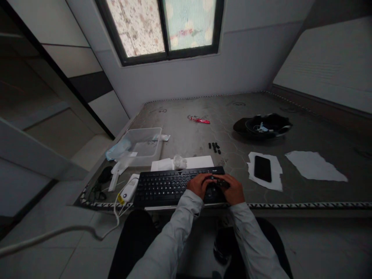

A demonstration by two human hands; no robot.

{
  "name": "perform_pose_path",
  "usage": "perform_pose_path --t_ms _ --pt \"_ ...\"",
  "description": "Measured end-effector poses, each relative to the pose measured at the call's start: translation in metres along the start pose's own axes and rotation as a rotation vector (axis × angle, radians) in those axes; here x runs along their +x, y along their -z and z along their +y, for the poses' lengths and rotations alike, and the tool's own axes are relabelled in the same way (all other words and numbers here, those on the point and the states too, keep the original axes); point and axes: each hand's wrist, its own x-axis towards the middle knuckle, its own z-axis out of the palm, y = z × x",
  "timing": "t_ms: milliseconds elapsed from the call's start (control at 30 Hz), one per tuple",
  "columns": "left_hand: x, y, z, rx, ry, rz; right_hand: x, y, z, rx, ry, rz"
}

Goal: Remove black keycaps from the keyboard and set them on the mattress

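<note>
Both hands on the keyboard's right end.
Left hand [199, 185] and right hand [234, 189] rest curled on the black keyboard [162, 188], grip unclear; phone [262, 168] at two o'clock.

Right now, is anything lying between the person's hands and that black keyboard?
Nothing visible does. Both the left hand and the right hand already rest on the right end of the keyboard, close together. The loose black keycaps and the phone lie farther off, out of the way.

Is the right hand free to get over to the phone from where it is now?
Probably yes: the right hand rests on the keyboard, and the bare tabletop between it and the phone holds nothing.
</note>
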Motion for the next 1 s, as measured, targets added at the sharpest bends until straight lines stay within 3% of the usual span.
perform_pose_path --t_ms 600,1000 --pt "-0.0013 -0.0042 -0.005 0.009 0.007 0.066 0.0005 -0.0003 -0.0002 0.08 -0.014 0.038" --pt "-0.0002 -0.0018 -0.0029 0.003 -0.038 0.05 0.0003 -0.0021 -0.0011 0.016 -0.04 0.039"
